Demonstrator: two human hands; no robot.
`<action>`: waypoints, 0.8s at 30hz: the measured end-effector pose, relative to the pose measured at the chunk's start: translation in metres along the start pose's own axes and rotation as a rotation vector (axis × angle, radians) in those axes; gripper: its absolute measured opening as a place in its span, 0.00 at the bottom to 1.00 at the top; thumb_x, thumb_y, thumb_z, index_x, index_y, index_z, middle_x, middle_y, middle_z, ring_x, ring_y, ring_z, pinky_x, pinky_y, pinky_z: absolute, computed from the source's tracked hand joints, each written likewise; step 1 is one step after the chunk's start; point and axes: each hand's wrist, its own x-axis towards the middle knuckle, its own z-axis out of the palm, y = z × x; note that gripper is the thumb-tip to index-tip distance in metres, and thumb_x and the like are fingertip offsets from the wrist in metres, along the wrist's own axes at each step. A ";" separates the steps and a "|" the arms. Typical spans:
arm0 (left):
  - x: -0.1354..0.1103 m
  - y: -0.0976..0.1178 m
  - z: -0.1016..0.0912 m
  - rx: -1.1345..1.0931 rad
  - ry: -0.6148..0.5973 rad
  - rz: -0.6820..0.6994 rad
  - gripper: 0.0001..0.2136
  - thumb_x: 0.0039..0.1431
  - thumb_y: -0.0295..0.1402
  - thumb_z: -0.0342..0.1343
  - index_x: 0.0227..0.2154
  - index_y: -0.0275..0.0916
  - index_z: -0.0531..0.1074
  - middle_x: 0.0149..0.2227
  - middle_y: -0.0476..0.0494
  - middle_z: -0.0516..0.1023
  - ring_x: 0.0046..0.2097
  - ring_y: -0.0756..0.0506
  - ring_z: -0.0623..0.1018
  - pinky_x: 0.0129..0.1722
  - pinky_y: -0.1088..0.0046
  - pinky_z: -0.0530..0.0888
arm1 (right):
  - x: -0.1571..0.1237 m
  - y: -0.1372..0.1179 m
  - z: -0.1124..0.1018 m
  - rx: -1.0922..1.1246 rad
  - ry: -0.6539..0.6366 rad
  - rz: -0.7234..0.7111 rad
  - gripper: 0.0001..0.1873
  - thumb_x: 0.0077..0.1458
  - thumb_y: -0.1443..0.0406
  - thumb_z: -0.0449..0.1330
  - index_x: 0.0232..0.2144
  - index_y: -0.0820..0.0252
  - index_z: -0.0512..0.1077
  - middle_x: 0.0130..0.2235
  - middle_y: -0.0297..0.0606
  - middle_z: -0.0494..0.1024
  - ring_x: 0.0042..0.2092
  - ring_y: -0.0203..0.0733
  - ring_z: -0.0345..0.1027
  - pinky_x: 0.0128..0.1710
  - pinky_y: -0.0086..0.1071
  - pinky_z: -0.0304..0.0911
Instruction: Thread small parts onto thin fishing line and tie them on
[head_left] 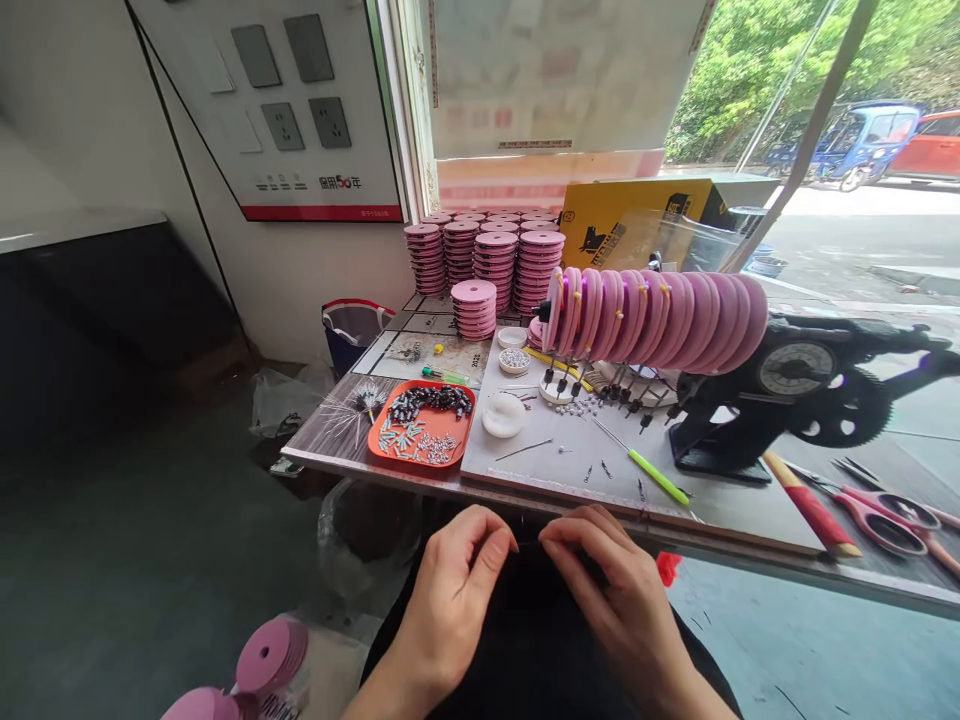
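Nearest my camera are the two bare hands, raised above the dark-clad lap (536,645) at the near edge of the bench, with what I make out as a fine strand (529,544) spanning the small gap between their fingertips. It is so thin that I cannot tell its material or its full length. I judge it to be almost weightless and flexible, easy to lose and perhaps slippery, so I would trust only a fingertip grip close to each end and avoid a sharp kink.

On the left, the left hand (459,592) has its thumb and index finger brought together in a pinch, with the other fingers curled behind; it seems to have the strand's left end. On the right, the right hand (611,578) is also pinched at the tips, palm turned down, and seems to have the other end.

Beyond them, on the bench, I see an orange tray (465,430) of small parts at left. Right of it, a pale board (525,485) carries a white dish (504,415) and a green-handled tool (658,477); farther right stands a black metal stand (720,440) beside a row of pink discs (709,320).
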 end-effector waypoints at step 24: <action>0.112 -0.023 -0.081 0.793 0.040 0.227 0.08 0.51 0.22 0.53 0.27 0.40 0.74 0.33 0.47 0.74 0.41 0.43 0.71 0.43 0.66 0.66 | 0.007 0.006 0.004 -0.075 -0.135 -0.214 0.04 0.56 0.72 0.54 0.32 0.58 0.65 0.31 0.38 0.71 0.35 0.41 0.65 0.33 0.31 0.65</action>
